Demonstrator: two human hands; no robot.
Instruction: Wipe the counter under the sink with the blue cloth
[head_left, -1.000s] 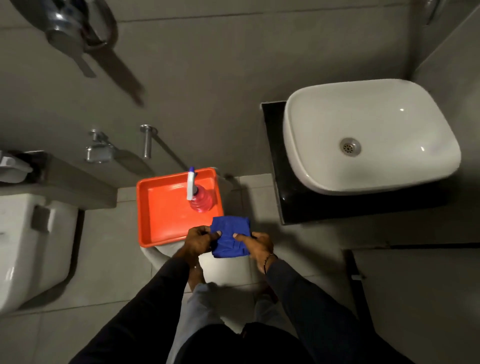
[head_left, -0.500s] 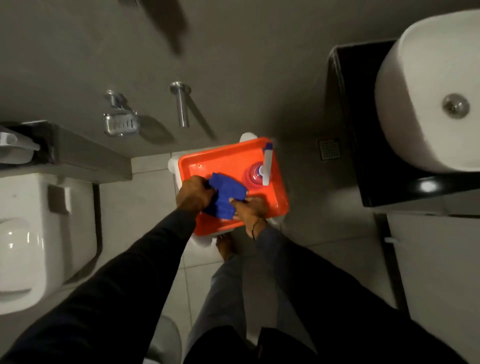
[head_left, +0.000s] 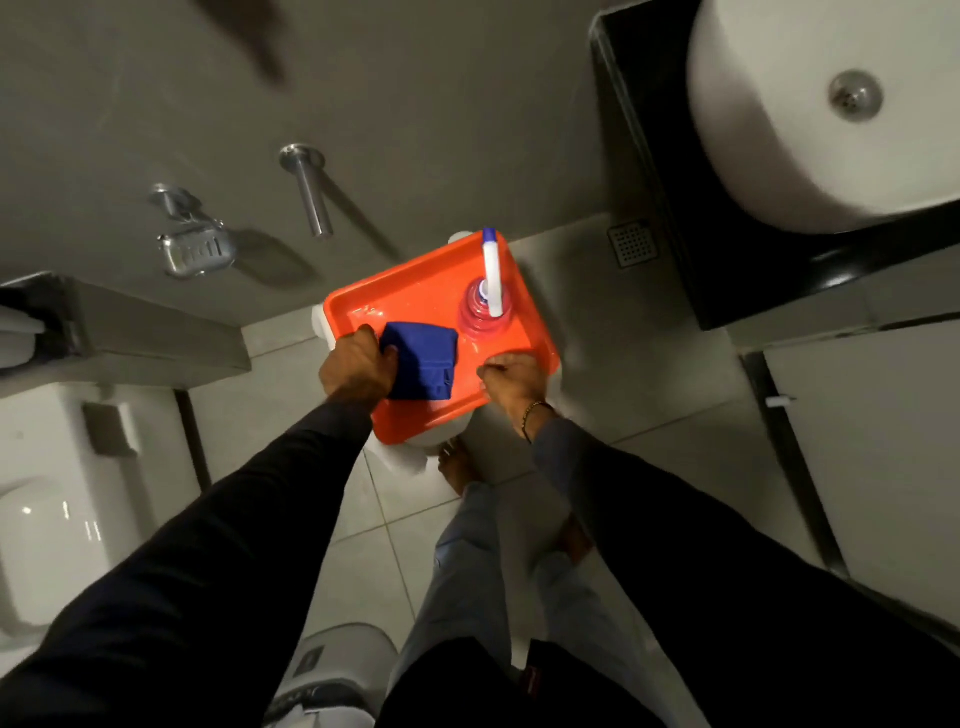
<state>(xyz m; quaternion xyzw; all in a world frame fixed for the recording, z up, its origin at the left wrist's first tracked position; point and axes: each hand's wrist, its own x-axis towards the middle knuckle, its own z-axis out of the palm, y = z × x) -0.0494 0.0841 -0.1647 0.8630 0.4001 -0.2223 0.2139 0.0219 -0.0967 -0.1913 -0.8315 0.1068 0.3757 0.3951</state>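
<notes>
A folded blue cloth lies in an orange tray that rests on a white stool. My left hand grips the cloth's left edge. My right hand hovers over the tray's right front corner, fingers loosely curled with nothing in them, just apart from the cloth. A pink spray bottle with a white trigger stands in the tray right behind the cloth. The black counter under the white sink is at the upper right, away from both hands.
A white toilet is at the left, with a ledge above it. A soap dish and a metal peg jut from the grey wall. A floor drain lies beside the counter. A pale cabinet door is on the right.
The view swung left and down toward the tray. The cloth, held before me in both hands, went down into the tray. My right hand has let go of it.
</notes>
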